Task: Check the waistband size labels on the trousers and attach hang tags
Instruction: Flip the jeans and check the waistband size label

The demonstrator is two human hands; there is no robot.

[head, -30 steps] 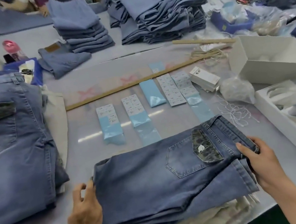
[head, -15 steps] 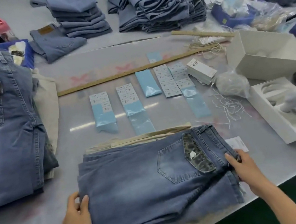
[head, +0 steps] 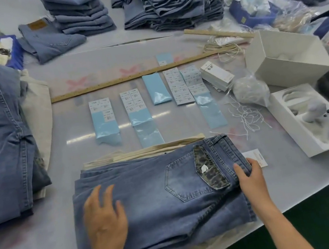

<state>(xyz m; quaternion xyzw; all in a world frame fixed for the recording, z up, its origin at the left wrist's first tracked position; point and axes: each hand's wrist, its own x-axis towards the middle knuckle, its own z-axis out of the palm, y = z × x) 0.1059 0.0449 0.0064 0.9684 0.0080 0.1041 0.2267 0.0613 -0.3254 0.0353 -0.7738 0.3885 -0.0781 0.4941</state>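
Two hands now on the folded jeans (head: 161,206) at the near edge: left hand (head: 104,220) moved up flat, fingers spread, right hand (head: 250,177) still pinching the waistband (head: 230,152), ready for label check.

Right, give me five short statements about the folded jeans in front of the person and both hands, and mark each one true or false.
1. The right hand grips the waistband of the folded jeans. True.
2. The left hand holds a hang tag. False: it lies flat on the denim, holding nothing.
3. The back pocket flap is leopard-print. True.
4. The wooden ruler lies across the jeans. False: it lies farther back, beyond the sticker sheets.
5. A white card lies beside the waistband. True.
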